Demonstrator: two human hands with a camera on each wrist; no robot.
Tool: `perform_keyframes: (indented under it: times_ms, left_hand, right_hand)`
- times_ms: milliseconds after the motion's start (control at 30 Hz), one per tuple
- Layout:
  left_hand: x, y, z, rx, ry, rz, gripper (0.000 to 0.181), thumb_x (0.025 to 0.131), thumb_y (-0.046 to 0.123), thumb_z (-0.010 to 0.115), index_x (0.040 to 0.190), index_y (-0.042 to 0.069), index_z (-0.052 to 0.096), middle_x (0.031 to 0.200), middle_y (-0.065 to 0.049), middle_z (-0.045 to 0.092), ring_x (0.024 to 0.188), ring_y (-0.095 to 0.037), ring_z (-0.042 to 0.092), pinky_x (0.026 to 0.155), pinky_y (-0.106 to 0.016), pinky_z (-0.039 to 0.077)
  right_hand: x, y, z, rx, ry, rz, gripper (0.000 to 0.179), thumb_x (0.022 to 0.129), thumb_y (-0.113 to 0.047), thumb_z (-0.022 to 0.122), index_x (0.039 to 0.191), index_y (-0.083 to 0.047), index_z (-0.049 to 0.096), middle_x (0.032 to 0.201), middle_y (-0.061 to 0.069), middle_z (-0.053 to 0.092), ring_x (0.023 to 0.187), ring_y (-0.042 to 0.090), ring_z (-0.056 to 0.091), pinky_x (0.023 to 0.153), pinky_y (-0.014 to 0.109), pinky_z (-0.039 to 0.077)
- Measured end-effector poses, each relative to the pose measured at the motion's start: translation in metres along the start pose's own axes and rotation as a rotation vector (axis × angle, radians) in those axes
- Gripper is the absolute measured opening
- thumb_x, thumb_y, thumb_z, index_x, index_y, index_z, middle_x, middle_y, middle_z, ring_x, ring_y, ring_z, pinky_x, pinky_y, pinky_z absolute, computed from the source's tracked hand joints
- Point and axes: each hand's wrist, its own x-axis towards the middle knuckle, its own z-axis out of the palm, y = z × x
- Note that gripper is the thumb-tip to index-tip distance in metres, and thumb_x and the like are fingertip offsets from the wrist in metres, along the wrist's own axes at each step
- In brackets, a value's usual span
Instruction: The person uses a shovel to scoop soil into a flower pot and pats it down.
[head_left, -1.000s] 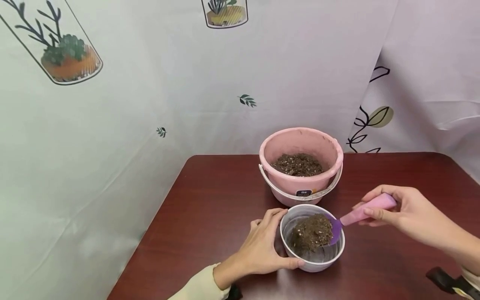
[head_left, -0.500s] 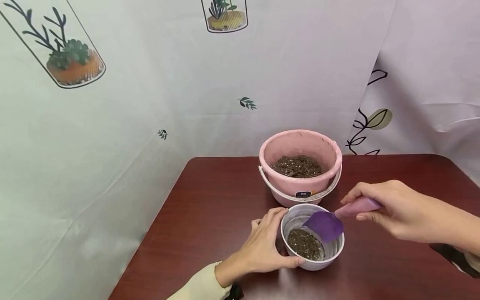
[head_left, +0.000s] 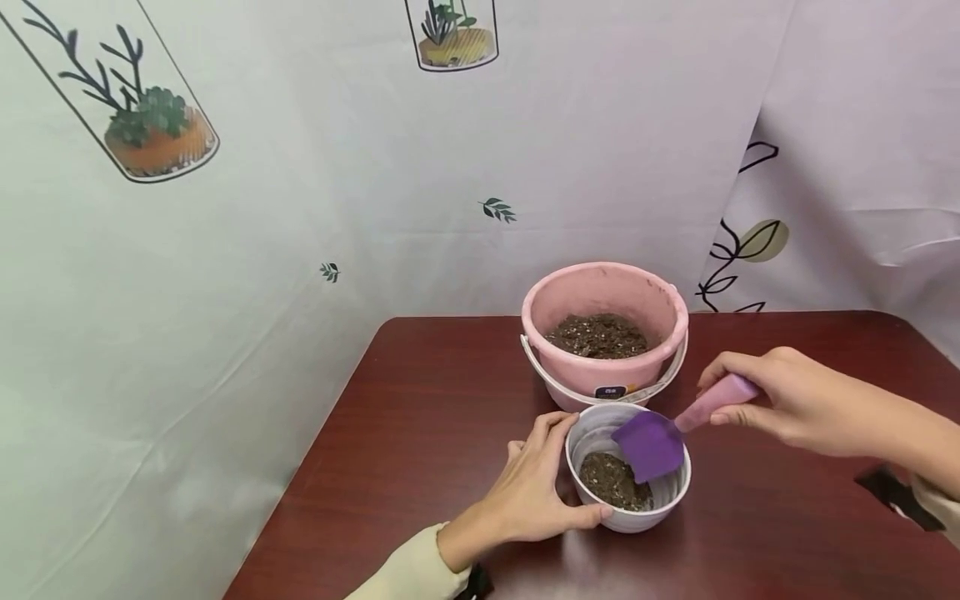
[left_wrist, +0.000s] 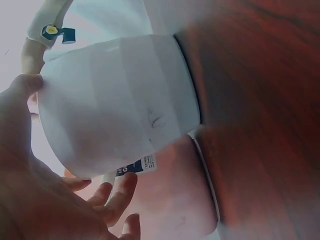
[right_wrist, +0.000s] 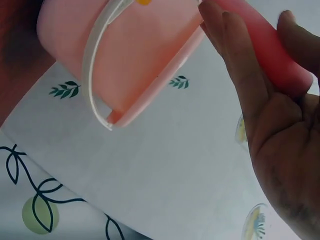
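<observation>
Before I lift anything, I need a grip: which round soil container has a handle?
The pink round plastic bucket: a white handle hangs across its front; the white round ridged pot shows none.

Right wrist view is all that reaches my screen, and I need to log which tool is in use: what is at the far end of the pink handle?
Observer: The head view shows that the pink handle ends in a purple blade, at the mouth of a white flowerpot.
Operator: That flowerpot is out of my picture. Is anything in it?
Observer: Yes, dark soil lies low inside, well below the rim.
Operator: And the pink bucket? I get only its outside.
Observer: Seen from above, flecked soil lies in it.
</observation>
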Motion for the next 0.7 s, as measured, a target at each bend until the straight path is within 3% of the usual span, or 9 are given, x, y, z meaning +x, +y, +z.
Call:
perform_keyframes:
  times_ms: [133,267,367,467,533,600,700]
  left_hand:
    - [-0.002,0.001,-0.002,-0.019,-0.024,-0.017,0.111,0.073,0.067,0.073,0.158,0.019,0.021,0.15,0.0,0.032,0.115,-0.013,0.047,0.083,-0.026,0.033]
    - [-0.002,-0.002,-0.011,-0.065,0.003,-0.018,0.106,0.077,0.063,0.074,0.157,0.016,0.023,0.15,-0.001,0.033,0.119,-0.014,0.047,0.089,-0.033,0.037]
    - [0.003,-0.009,-0.022,-0.133,0.106,0.038,0.082,0.085,0.047,0.073,0.15,0.012,0.039,0.143,-0.002,0.04,0.118,-0.016,0.051,0.092,-0.038,0.042]
    - [0.016,-0.019,-0.035,-0.209,0.268,0.147,0.053,0.088,0.025,0.071,0.135,0.005,0.055,0.129,-0.008,0.052,0.111,-0.021,0.057,0.09,-0.041,0.048]
    - [0.028,-0.025,-0.045,-0.249,0.369,0.174,0.042,0.087,0.014,0.071,0.127,0.002,0.061,0.12,-0.011,0.057,0.102,-0.024,0.059,0.085,-0.041,0.05]
    - [0.043,-0.03,-0.054,-0.276,0.447,0.154,0.039,0.087,0.01,0.07,0.124,0.0,0.063,0.117,-0.015,0.058,0.098,-0.026,0.059,0.081,-0.041,0.05]
    - [0.067,-0.038,-0.064,-0.303,0.483,0.015,0.044,0.089,0.014,0.069,0.129,0.0,0.058,0.123,-0.017,0.056,0.097,-0.031,0.059,0.083,-0.043,0.049]
  right_hand:
    - [0.0,0.004,-0.004,0.037,-0.023,0.022,0.038,0.083,0.004,0.074,0.115,-0.012,0.059,0.103,-0.011,0.075,0.091,0.006,0.071,0.078,0.012,0.048]
    - [-0.001,0.006,-0.02,0.045,0.019,0.135,0.036,0.084,0.007,0.073,0.11,-0.015,0.063,0.096,-0.011,0.075,0.081,0.005,0.069,0.072,0.014,0.047]
    - [-0.004,0.014,-0.036,0.177,0.037,0.213,0.033,0.086,0.013,0.066,0.11,-0.009,0.063,0.094,-0.001,0.076,0.078,0.01,0.069,0.07,0.02,0.052]
    - [-0.007,0.026,-0.052,0.365,0.045,0.263,0.031,0.09,0.019,0.055,0.114,-0.001,0.062,0.095,0.012,0.075,0.081,0.019,0.072,0.071,0.029,0.057]
    - [-0.007,0.031,-0.062,0.406,0.075,0.321,0.032,0.093,0.019,0.051,0.115,-0.002,0.062,0.094,0.015,0.075,0.081,0.023,0.073,0.072,0.031,0.057]
    - [-0.003,0.035,-0.073,0.397,0.121,0.405,0.032,0.095,0.015,0.05,0.115,-0.005,0.064,0.094,0.013,0.075,0.08,0.025,0.073,0.073,0.029,0.057]
    - [0.012,0.038,-0.084,0.334,0.184,0.531,0.023,0.099,0.004,0.054,0.114,-0.007,0.066,0.095,0.012,0.075,0.08,0.025,0.073,0.074,0.028,0.056]
